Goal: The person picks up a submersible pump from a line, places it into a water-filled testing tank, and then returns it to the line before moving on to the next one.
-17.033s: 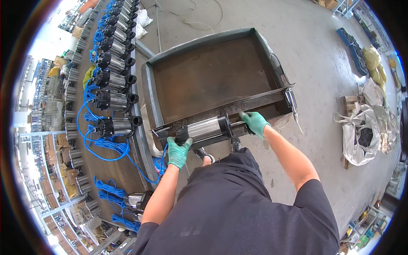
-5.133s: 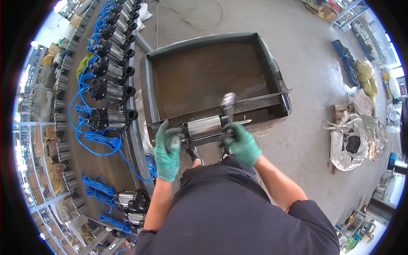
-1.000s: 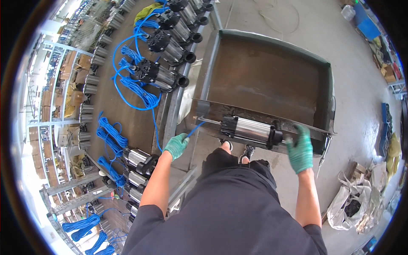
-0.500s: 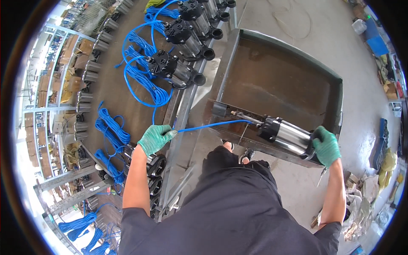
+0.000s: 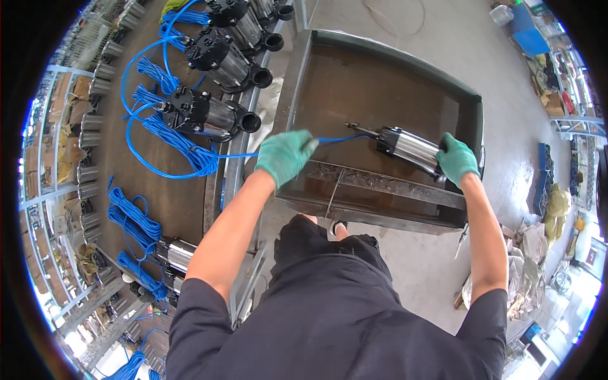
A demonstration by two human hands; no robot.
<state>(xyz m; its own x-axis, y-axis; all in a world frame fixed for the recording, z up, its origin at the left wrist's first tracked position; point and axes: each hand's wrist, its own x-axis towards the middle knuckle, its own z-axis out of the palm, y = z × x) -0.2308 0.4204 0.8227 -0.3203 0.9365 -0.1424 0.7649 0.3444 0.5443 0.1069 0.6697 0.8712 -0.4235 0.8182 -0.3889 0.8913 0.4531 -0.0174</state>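
Observation:
My right hand (image 5: 456,161), in a green glove, is closed around the end of a steel and black submersible pump (image 5: 410,149). The pump lies nearly level over a metal tank (image 5: 387,43) of brownish water, beyond its crossbar; whether it touches the water I cannot tell. A blue cable (image 5: 340,139) leads from the pump's rod-tipped end to my left hand (image 5: 286,156). That hand, gloved too and slightly blurred, is closed on the cable near the tank's left side. From there the cable runs left to a blue coil (image 5: 190,152) on the bench.
Several black and steel pumps (image 5: 206,114) with round outlets stand on the bench (image 5: 168,202) to the left, among blue cable coils. Steel cylinders (image 5: 88,149) line its far edge. A wet, rust-stained crossbar (image 5: 386,183) spans the tank near me. Crumpled wrapping (image 5: 524,266) lies on the right.
The pump has gone from the tank's near crossbar to farther out over the water, with my right hand still on it. My left hand has moved forward and right, holding the cable.

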